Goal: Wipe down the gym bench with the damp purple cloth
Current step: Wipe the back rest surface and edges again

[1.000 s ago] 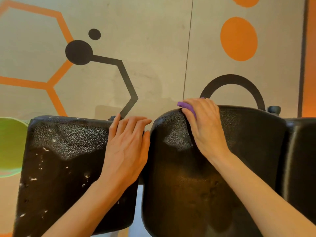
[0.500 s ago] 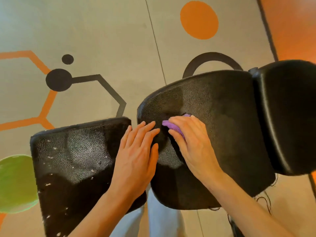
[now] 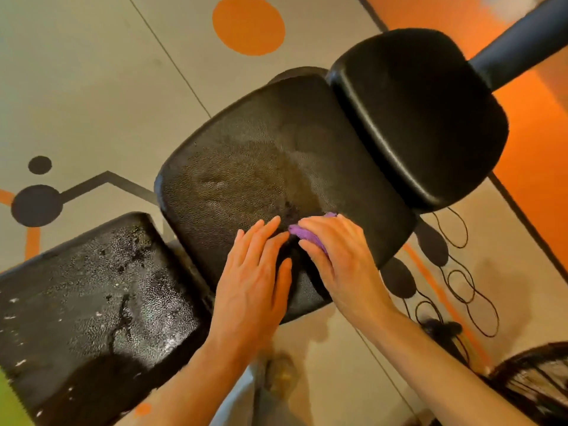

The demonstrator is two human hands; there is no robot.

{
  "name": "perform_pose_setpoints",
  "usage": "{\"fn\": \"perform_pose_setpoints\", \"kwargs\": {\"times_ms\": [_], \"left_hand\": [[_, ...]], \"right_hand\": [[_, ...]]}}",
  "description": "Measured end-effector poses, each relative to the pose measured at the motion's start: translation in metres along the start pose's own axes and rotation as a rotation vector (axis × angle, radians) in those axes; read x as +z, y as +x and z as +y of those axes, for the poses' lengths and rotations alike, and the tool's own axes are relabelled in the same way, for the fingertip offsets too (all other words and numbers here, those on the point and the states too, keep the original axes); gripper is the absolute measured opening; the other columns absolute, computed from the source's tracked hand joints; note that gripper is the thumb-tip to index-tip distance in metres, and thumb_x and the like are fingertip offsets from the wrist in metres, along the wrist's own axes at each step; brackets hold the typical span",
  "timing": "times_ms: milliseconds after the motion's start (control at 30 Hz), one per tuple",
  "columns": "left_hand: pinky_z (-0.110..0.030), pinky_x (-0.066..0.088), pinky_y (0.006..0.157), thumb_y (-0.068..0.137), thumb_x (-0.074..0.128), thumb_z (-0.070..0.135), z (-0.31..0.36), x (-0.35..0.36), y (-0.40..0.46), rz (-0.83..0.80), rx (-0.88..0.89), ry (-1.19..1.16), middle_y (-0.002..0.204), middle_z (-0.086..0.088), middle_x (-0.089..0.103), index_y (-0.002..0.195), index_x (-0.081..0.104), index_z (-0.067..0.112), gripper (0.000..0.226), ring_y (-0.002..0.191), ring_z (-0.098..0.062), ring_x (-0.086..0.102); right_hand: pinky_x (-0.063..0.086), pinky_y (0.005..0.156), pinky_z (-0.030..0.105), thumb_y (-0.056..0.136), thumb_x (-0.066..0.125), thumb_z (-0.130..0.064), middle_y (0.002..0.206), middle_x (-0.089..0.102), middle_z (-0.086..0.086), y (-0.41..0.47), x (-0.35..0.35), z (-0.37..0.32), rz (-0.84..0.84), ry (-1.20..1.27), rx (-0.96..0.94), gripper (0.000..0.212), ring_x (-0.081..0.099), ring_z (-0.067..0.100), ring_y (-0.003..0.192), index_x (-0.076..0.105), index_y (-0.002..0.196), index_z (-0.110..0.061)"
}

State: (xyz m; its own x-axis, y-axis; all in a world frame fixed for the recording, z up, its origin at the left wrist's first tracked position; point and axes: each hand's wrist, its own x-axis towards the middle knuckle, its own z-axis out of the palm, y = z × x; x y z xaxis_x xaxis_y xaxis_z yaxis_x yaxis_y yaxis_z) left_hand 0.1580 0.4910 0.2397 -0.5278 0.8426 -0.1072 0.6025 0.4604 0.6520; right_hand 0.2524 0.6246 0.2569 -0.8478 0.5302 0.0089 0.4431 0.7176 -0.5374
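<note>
The gym bench has a black textured middle pad (image 3: 261, 167) with a damp sheen across it. A worn, white-flecked black pad (image 3: 92, 302) lies to its lower left and a smooth black pad (image 3: 415, 118) to its upper right. The purple cloth (image 3: 302, 232) sits on the near part of the middle pad, mostly hidden under my right hand (image 3: 344, 259), whose fingers curl over it. My left hand (image 3: 255, 281) lies flat on the same pad just left of the cloth, fingers straight.
The floor is beige with orange and black painted shapes. Black looped cords (image 3: 461, 284) lie on the floor to the right of the bench. A dark padded bar (image 3: 519, 47) sticks out at the top right. A dark rounded object (image 3: 534, 379) sits at the lower right.
My right hand has dragged the cloth from the pad's far edge toward the near part. My left hand has moved from the flecked pad onto the middle pad. The view has tilted downward.
</note>
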Motion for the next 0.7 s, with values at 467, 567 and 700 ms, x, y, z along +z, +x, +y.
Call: {"fn": "perform_pose_setpoints", "kwargs": {"times_ms": [467, 567, 700], "left_hand": [[-0.016, -0.004, 0.120, 0.100, 0.034, 0.035, 0.066, 0.063, -0.020, -0.055, 0.131, 0.055, 0.154, 0.002, 0.037, 0.138, 0.048, 0.020, 0.043, 0.148, -0.015, 0.024], [-0.012, -0.006, 0.118, 0.102, 0.034, 0.034, 0.073, 0.071, -0.016, -0.054, 0.145, 0.068, 0.153, 0.004, 0.037, 0.137, 0.049, 0.020, 0.040, 0.148, -0.013, 0.024], [-0.021, 0.002, 0.119, 0.102, 0.037, 0.029, 0.081, 0.082, -0.003, -0.080, 0.171, 0.102, 0.154, 0.006, 0.035, 0.138, 0.049, 0.021, 0.038, 0.146, -0.007, 0.021]], "right_hand": [[0.046, 0.092, 0.017, 0.099, 0.037, -0.042, 0.114, 0.066, 0.000, -0.108, -0.016, 0.045, 0.371, 0.185, 0.221, 0.043, 0.056, 0.007, 0.108, 0.061, 0.121, -0.013], [0.047, 0.085, 0.014, 0.098, 0.040, -0.043, 0.109, 0.065, -0.003, -0.122, -0.021, 0.056, 0.440, 0.239, 0.286, 0.041, 0.055, 0.004, 0.103, 0.062, 0.118, -0.016], [0.042, 0.085, 0.005, 0.099, 0.049, -0.027, 0.106, 0.057, -0.027, -0.134, -0.026, 0.074, 0.513, 0.366, 0.417, 0.017, 0.053, -0.008, 0.103, 0.058, 0.111, -0.034]]}}
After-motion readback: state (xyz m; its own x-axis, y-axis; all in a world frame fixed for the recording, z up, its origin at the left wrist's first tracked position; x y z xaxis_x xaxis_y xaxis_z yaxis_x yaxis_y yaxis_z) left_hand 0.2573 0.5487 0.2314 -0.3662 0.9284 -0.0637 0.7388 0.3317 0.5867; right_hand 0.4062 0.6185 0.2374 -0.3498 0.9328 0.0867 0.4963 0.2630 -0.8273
